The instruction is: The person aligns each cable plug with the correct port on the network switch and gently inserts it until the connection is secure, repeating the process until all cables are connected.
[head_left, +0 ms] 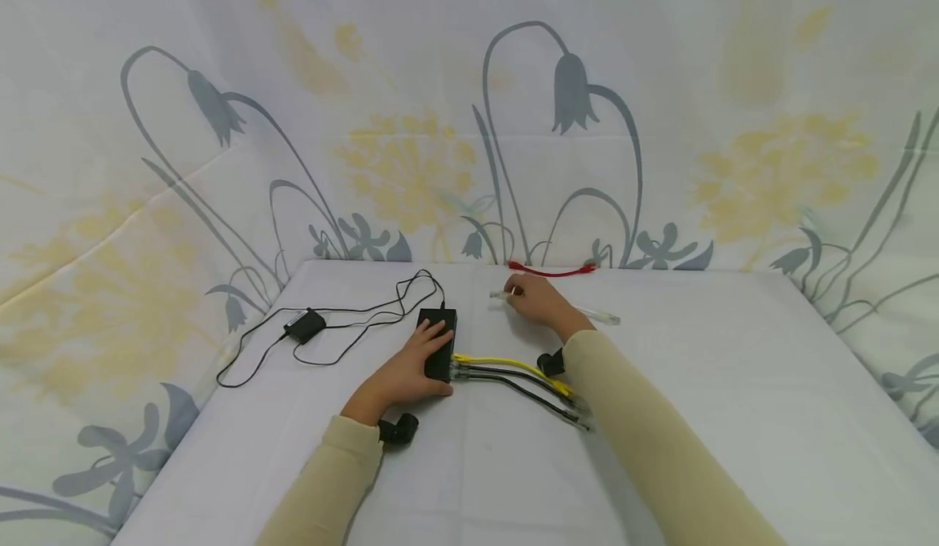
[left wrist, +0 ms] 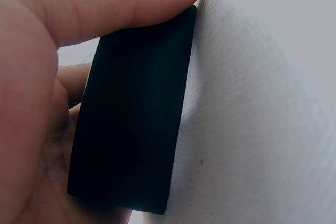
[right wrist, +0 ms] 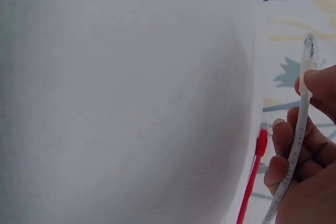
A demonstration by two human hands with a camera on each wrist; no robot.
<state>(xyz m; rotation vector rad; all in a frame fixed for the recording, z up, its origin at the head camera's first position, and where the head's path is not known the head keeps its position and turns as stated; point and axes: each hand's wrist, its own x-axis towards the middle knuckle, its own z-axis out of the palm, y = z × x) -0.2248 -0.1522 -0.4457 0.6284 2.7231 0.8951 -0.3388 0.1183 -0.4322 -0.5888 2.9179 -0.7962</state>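
My left hand grips a small black network switch, fingers spread over its top and thumb at its near end. In the left wrist view the thumb lies along one end of the black network switch. One yellow and two black Ethernet cables are plugged into its right side. Further right, my right hand holds a white Ethernet cable. The right wrist view shows thumb and finger pinching it just behind its clear plug, with the other fingers curled by the printed cable.
A red Ethernet cable lies at the table's back edge, against the flowered cloth backdrop. To the left lies a black power adapter, its thin looped cord running to the switch's far end. White cloth covers the table.
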